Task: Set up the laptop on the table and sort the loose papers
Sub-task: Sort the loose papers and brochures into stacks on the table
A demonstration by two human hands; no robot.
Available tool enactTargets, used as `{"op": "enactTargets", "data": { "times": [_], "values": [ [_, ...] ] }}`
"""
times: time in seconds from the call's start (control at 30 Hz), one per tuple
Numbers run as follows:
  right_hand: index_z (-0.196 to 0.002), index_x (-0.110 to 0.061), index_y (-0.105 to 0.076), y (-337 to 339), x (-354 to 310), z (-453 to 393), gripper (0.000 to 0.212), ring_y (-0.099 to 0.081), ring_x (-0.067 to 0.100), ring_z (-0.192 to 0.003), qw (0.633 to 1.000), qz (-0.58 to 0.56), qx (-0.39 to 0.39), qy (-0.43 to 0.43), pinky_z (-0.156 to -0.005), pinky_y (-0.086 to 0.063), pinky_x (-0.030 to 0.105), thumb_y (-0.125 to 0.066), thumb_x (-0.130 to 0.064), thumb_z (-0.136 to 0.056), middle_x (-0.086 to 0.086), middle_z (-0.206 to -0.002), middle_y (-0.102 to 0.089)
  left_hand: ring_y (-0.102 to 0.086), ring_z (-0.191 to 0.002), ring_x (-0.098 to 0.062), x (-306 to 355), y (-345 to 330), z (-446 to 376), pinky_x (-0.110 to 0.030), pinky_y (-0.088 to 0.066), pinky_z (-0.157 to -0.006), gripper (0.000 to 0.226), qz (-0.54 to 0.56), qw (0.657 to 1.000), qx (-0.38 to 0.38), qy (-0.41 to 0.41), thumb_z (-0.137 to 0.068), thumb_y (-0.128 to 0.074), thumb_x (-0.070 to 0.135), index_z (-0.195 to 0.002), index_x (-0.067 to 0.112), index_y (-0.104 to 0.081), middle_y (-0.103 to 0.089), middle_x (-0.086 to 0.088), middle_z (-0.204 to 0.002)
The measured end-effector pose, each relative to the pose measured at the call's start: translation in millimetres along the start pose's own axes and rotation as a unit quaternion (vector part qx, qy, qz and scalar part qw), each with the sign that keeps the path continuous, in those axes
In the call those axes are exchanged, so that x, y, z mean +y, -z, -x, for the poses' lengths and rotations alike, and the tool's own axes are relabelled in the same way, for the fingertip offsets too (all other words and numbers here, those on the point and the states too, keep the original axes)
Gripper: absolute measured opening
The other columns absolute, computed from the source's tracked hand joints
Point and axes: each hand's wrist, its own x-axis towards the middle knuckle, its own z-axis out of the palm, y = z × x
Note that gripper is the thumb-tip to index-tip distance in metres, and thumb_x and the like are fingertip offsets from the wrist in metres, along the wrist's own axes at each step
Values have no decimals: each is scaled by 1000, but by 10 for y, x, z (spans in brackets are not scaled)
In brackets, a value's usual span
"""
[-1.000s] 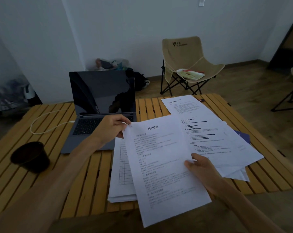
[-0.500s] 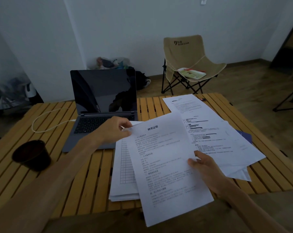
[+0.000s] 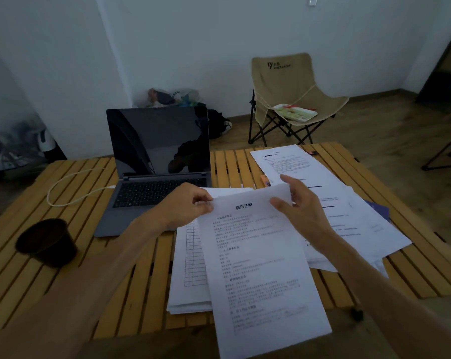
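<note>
left hand [image 3: 187, 206] pinches printed white sheet [image 3: 258, 263] top-left corner | right hand [image 3: 297, 206] pinches its top-right, likely squaring it over centre stack | open grey laptop [image 3: 154, 174] upper-left on slatted wooden table [image 3: 63, 294]

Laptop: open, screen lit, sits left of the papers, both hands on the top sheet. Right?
Not quite. The head view shows the laptop screen dark. The rest holds: open, left of the papers, left hand and right hand gripping the top sheet.

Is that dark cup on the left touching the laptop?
Apart. In the head view, bare yellow slats of the table show between the dark cup and the laptop; the left forearm passes in front of neither.
</note>
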Motion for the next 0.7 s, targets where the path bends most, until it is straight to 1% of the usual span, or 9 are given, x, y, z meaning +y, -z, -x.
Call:
{"op": "enactTargets", "data": {
  "times": [0.1,0.13,0.17,0.23,0.27,0.33,0.43,0.6,0.7],
  "values": [
    [-118,-33,-58,1,45,-77,33,-59,18,-112,1000,29,6,10,-91,-58,41,-72,-26,-89,-10,-126,-58,-67,-89,-5,8,29,5,-28,-54,-87,12,5,1000,6,4,-93,-66,21,-95,19,-77,-73,10,-94],
    [-113,-32,-61,8,69,-96,27,-55,18,-116,999,39,11,7,-98,-54,44,-73,-26,-89,-11,-131,-56,-67,-89,-5,6,38,7,-28,-54,-87,11,5,1000,7,4,-93,-66,21,-95,19,-77,-73,9,-94],
    [-109,-30,-62,14,89,-117,23,-51,16,-120,999,51,16,6,-99,-52,41,-72,-25,-89,-13,-138,-52,-67,-89,-6,4,43,11,-28,-54,-86,11,5,1000,6,5,-93,-66,21,-95,19,-77,-73,9,-95],
    [-104,-25,-62,21,72,-148,18,-45,13,-124,996,88,16,21,-90,-49,26,-72,-22,-90,-15,-143,-46,-67,-90,-7,1,42,15,-27,-54,-86,11,1,1000,7,3,-93,-66,20,-97,17,-76,-72,7,-96],
    [-103,-23,-61,22,47,-165,18,-47,14,-123,994,103,11,35,-87,-48,23,-72,-21,-89,-13,-142,-48,-67,-90,-7,2,40,16,-26,-54,-85,12,-1,1000,9,3,-93,-66,20,-98,17,-76,-72,6,-96],
    [-102,-20,-60,17,21,-203,19,-59,17,-113,994,96,-3,55,-83,-53,23,-73,-17,-89,-7,-131,-61,-66,-91,-6,5,34,18,-23,-52,-84,13,-1,1000,15,6,-93,-65,21,-100,17,-76,-71,7,-97],
    [-109,-25,-59,26,4,-244,27,-65,9,-101,994,88,-7,65,-83,-55,23,-75,-18,-87,-11,-106,-71,-65,-92,-4,1,31,10,-18,-47,-84,15,3,1000,25,13,-93,-66,22,-103,16,-75,-70,8,-99],
    [-117,-26,-64,41,19,-289,34,-63,6,-99,989,128,-40,66,-72,-45,13,-76,-21,-86,-11,-107,-69,-65,-92,-3,-12,51,10,-16,-45,-81,15,1,999,35,16,-92,-67,21,-103,16,-76,-71,9,-97],
    [-111,-25,-66,54,28,-324,28,-64,9,-94,988,135,-46,57,-71,-48,14,-77,-22,-85,-11,-99,-69,-64,-87,-5,-16,62,25,-14,-43,-75,11,-2,998,54,10,-89,-70,19,-97,15,-77,-69,10,-93]
  ]
}}
